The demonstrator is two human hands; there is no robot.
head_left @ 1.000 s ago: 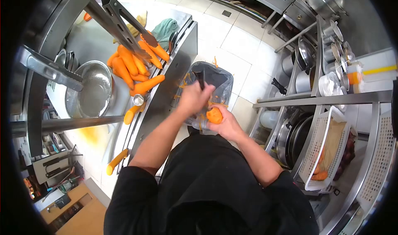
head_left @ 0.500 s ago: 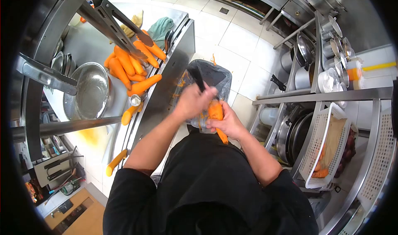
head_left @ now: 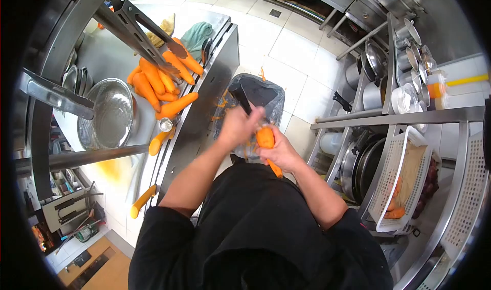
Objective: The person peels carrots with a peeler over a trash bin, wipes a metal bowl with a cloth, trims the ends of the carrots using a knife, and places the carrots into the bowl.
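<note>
My right hand (head_left: 283,151) grips an orange carrot (head_left: 266,138), its lower end pointing down towards my apron. Beside it my left hand (head_left: 239,125), a little blurred, is closed round a dark-handled tool (head_left: 245,101) whose working end is at the top of the carrot. Both hands are over the near part of a bin (head_left: 268,93) lined with a clear bag, with orange peelings on its rim. On the steel counter to the left lies a pile of carrots (head_left: 152,76), next to a metal strainer bowl (head_left: 111,113).
Tongs (head_left: 148,31) hang above the carrot pile. A green cloth (head_left: 197,38) lies at the counter's far corner. To the right, a steel rack (head_left: 358,120) holds pots, pans and a white basket (head_left: 395,187). A yellow-handled thing (head_left: 144,201) sits at the counter's near edge.
The carrot has gone from end-on to slanting down towards my apron in my right hand. The tool in my left hand has shifted slightly, and the whole view has moved a little.
</note>
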